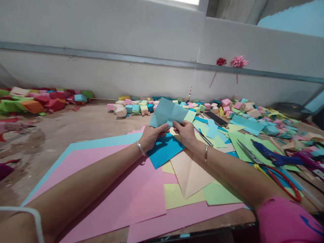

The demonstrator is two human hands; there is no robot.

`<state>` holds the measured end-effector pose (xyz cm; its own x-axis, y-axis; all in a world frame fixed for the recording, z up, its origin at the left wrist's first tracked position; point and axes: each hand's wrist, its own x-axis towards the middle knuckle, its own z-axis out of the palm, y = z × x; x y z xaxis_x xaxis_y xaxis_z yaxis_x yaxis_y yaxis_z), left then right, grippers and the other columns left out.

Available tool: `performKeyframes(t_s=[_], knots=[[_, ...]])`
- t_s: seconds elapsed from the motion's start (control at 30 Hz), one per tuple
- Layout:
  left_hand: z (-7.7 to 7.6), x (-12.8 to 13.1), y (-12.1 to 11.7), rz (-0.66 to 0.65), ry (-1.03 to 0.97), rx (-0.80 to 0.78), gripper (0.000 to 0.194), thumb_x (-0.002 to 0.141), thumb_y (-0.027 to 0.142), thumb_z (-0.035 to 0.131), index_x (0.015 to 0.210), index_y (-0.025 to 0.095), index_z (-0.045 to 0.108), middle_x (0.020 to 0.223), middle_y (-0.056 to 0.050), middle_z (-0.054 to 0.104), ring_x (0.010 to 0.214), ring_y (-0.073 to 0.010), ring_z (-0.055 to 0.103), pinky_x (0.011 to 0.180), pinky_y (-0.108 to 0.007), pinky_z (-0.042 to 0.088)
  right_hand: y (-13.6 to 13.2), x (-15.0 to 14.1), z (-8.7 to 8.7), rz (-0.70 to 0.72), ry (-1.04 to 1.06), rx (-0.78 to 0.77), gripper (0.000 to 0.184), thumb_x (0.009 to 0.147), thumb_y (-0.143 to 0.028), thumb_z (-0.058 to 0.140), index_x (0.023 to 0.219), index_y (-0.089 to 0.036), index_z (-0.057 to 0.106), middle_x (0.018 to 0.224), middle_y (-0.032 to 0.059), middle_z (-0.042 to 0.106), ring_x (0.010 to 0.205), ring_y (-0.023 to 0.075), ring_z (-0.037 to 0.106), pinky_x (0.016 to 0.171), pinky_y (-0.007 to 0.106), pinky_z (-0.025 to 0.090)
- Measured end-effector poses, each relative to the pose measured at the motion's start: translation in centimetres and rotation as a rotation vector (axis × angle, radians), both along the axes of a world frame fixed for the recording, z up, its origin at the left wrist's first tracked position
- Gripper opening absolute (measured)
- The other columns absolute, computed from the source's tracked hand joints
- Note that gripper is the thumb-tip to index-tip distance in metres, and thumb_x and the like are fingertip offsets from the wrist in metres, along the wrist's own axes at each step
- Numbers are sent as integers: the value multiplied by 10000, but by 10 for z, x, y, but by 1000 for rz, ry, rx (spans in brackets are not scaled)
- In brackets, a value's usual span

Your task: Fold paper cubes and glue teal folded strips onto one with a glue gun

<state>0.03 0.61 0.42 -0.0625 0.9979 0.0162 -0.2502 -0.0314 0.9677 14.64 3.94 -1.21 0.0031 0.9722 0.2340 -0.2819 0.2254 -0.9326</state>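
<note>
A creased light blue sheet of paper (168,113) is held up between my two hands above the worktable. My left hand (152,135) pinches its lower left edge, thumb on top. On the lower right edge, my right hand (185,132) pinches it the same way, the two thumbs close together. Beneath the hands lies a darker blue paper square (164,152). Beside that is a peach sheet with fold lines (192,170), over yellow and green pieces. Large pink sheets (113,185) spread under my left forearm.
Scissors with red and yellow handles (275,172) and a blue glue gun (270,153) lie at the right. A phone (215,118) rests farther back. Folded paper cubes (136,107) line the wall, with another colourful heap (45,99) at the left.
</note>
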Motion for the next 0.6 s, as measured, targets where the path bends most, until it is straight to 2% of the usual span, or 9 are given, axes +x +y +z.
performKeyframes(t_s=[0.17, 0.37, 0.5, 0.6], knots=[[0, 1, 1, 69, 37, -5, 350, 493, 248, 907, 756, 105, 726, 762, -93, 720, 668, -177, 678, 553, -250, 539, -2, -1, 2, 30, 3, -36, 279, 619, -366, 791, 640, -156, 609, 504, -28, 560, 484, 82, 484, 470, 224, 379], [1, 0, 0, 93, 69, 4, 295, 508, 229, 896, 729, 117, 735, 716, -84, 721, 641, -164, 665, 563, -251, 541, -2, -1, 1, 122, 46, -73, 322, 593, -392, 825, 642, -161, 604, 533, -17, 589, 499, 92, 513, 491, 231, 407], [1, 0, -1, 82, 85, -4, 300, 501, 240, 903, 717, 117, 734, 709, -86, 728, 630, -163, 666, 580, -256, 547, -3, 0, 1, 100, 10, -63, 302, 560, -303, 845, 602, -162, 582, 503, -24, 585, 469, 84, 497, 464, 220, 390], [1, 0, 0, 63, 87, -11, 315, 497, 246, 905, 724, 111, 733, 731, -92, 738, 630, -173, 675, 599, -272, 558, -2, 1, 2, 121, 44, -132, 249, 577, -255, 835, 641, -150, 619, 506, -3, 616, 466, 96, 533, 457, 212, 419]])
